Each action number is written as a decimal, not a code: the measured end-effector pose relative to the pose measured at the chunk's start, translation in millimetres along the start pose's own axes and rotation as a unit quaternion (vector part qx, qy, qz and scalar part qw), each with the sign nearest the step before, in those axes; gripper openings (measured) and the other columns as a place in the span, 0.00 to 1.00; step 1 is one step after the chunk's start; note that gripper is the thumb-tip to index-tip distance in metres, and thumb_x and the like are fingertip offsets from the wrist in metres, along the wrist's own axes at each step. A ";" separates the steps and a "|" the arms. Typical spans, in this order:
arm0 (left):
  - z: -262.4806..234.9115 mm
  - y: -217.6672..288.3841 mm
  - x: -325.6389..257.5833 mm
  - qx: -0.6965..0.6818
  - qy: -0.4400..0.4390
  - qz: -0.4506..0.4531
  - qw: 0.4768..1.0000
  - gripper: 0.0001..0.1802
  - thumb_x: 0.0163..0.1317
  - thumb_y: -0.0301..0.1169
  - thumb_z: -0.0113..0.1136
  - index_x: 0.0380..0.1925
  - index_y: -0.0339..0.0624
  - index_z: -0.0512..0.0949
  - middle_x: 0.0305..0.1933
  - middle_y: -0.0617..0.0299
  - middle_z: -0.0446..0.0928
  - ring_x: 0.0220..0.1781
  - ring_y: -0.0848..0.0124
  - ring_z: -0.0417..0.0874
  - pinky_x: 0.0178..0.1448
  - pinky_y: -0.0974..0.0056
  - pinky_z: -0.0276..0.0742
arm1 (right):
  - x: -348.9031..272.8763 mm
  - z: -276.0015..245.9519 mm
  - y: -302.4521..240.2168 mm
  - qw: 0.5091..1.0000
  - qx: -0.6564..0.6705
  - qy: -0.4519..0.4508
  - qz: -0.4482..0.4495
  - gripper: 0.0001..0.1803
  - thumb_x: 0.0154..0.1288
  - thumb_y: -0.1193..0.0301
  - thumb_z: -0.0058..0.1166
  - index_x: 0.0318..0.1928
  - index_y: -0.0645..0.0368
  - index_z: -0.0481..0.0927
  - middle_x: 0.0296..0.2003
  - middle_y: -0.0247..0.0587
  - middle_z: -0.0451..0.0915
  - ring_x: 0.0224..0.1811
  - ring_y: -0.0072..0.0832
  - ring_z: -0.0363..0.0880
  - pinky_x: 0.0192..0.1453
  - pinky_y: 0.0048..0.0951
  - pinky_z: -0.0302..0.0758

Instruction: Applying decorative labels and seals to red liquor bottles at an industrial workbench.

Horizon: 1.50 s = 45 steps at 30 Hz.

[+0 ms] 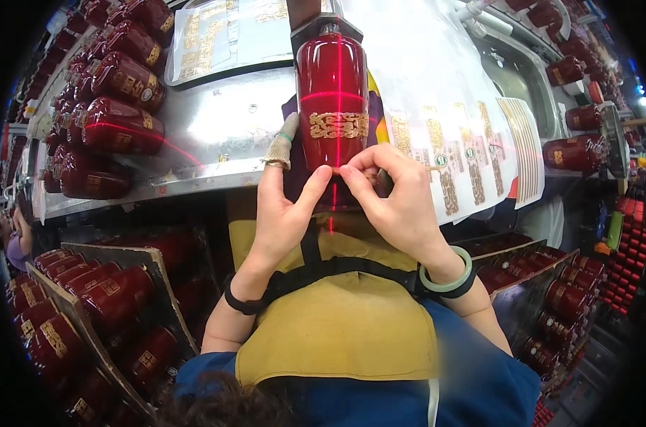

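A dark red glass bottle [330, 78] lies on its side in front of me, its neck held against a dark bracket and its base toward me. Around its lower body runs an ornate gold decal [337, 125]. My left hand [284, 203] is at its left side, fingers apart, a fabric cot on one fingertip, with the thumb touching the bottle near its base. Thumb and index finger of my right hand [394, 196] pinch at the same edge, beside the left thumb. What they pinch is too small to make out. Something dark shows partly under the right fingers.
Gold decal sheets [458, 156] on white paper lie to the right, near a metal sink [515, 78]. A tray with more decals [216, 43] stands far left. Red bottles [124, 124] crowd the left; racked bottles [117, 292] stand below. Red laser lines cross the bottle.
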<state>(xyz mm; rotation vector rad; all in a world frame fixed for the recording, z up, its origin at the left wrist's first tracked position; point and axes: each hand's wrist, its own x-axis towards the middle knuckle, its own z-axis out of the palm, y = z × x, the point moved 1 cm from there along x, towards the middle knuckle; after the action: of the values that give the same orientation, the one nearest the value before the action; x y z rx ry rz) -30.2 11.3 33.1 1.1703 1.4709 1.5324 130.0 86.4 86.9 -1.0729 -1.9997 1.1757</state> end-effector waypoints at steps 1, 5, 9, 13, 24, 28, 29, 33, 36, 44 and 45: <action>3.8 3.0 -0.3 -0.002 0.013 -0.003 1.000 0.40 0.69 0.27 0.66 0.76 0.26 0.58 0.78 0.44 0.65 0.79 0.59 0.67 0.82 0.57 0.59 | -0.1 1.8 3.2 1.000 0.005 0.007 0.001 0.08 0.66 0.73 0.67 0.33 0.65 0.82 0.28 0.42 0.81 0.25 0.29 0.78 0.31 0.32 0.73; 2.9 3.9 -0.8 -0.004 0.018 -0.009 1.000 0.39 0.70 0.27 0.65 0.77 0.26 0.58 0.78 0.44 0.65 0.80 0.59 0.65 0.82 0.56 0.57 | -1.2 -2.3 7.4 0.999 0.011 0.013 0.027 0.09 0.66 0.72 0.69 0.34 0.65 0.82 0.28 0.41 0.81 0.26 0.26 0.77 0.32 0.30 0.73; 2.3 2.4 -1.3 -0.037 0.004 -0.029 0.999 0.39 0.72 0.27 0.62 0.78 0.27 0.56 0.80 0.44 0.62 0.82 0.59 0.61 0.83 0.56 0.54 | -3.4 -1.5 19.7 0.998 0.026 0.031 0.045 0.10 0.66 0.72 0.70 0.35 0.65 0.83 0.28 0.39 0.81 0.27 0.24 0.76 0.33 0.28 0.72; 2.9 3.3 -0.7 -0.068 -0.007 -0.035 0.997 0.40 0.73 0.26 0.61 0.79 0.28 0.53 0.81 0.45 0.58 0.83 0.59 0.59 0.84 0.56 0.52 | -3.3 -2.4 18.8 0.998 0.021 0.031 0.050 0.09 0.66 0.72 0.70 0.35 0.65 0.83 0.28 0.39 0.82 0.27 0.24 0.76 0.33 0.28 0.72; 4.7 5.5 -1.3 -0.077 -0.001 -0.051 0.996 0.39 0.74 0.25 0.58 0.79 0.27 0.52 0.82 0.45 0.57 0.83 0.61 0.57 0.85 0.57 0.51 | -3.3 -1.0 20.9 0.998 0.021 0.033 0.043 0.09 0.65 0.72 0.70 0.34 0.65 0.84 0.28 0.38 0.82 0.28 0.24 0.77 0.34 0.27 0.73; 4.3 6.7 -0.2 -0.129 0.000 -0.060 0.990 0.39 0.74 0.25 0.58 0.79 0.28 0.51 0.83 0.46 0.56 0.84 0.61 0.57 0.85 0.57 0.51 | -3.2 -1.5 19.5 0.998 0.030 0.031 0.054 0.09 0.65 0.72 0.70 0.35 0.64 0.84 0.28 0.38 0.82 0.29 0.23 0.79 0.34 0.27 0.74; 4.7 7.0 -0.2 -0.129 0.000 -0.061 0.990 0.39 0.74 0.25 0.58 0.79 0.28 0.51 0.83 0.46 0.56 0.84 0.61 0.57 0.85 0.57 0.51 | -3.2 -1.7 19.1 0.998 0.030 0.031 0.054 0.09 0.65 0.72 0.70 0.35 0.64 0.84 0.28 0.38 0.82 0.29 0.23 0.79 0.34 0.27 0.74; 5.5 1.4 -2.5 -0.105 0.005 -0.056 0.993 0.40 0.74 0.26 0.59 0.80 0.28 0.51 0.83 0.46 0.56 0.84 0.61 0.57 0.84 0.58 0.51 | -4.1 -0.7 19.9 0.998 0.026 0.034 0.053 0.08 0.65 0.72 0.70 0.35 0.65 0.84 0.29 0.38 0.82 0.29 0.23 0.79 0.34 0.26 0.74; 5.9 1.0 -2.2 -0.047 0.001 -0.039 0.998 0.40 0.74 0.26 0.59 0.79 0.28 0.51 0.82 0.46 0.57 0.84 0.61 0.57 0.84 0.57 0.51 | -4.2 -1.4 18.8 0.998 0.027 0.036 0.052 0.08 0.65 0.73 0.70 0.35 0.65 0.84 0.28 0.38 0.82 0.29 0.23 0.78 0.34 0.26 0.73; 5.8 1.2 -1.5 -0.050 0.004 -0.036 0.998 0.40 0.73 0.26 0.60 0.79 0.27 0.53 0.82 0.45 0.58 0.83 0.61 0.58 0.84 0.57 0.52 | -3.9 -1.9 20.4 0.998 0.030 0.031 0.055 0.09 0.65 0.73 0.70 0.35 0.65 0.84 0.28 0.38 0.82 0.28 0.23 0.77 0.34 0.27 0.72; 5.8 1.1 -1.3 -0.050 0.004 -0.036 0.998 0.40 0.73 0.26 0.60 0.79 0.27 0.53 0.82 0.45 0.58 0.83 0.61 0.58 0.84 0.57 0.52 | -3.8 -1.8 20.3 0.998 0.028 0.033 0.050 0.09 0.65 0.73 0.70 0.35 0.65 0.84 0.28 0.38 0.82 0.28 0.23 0.77 0.34 0.27 0.72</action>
<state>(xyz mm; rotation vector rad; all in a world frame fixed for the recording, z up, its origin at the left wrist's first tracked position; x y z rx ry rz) -24.2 12.1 33.6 1.0431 1.4107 1.5453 140.4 89.7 69.3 -1.1800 -1.8719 1.2244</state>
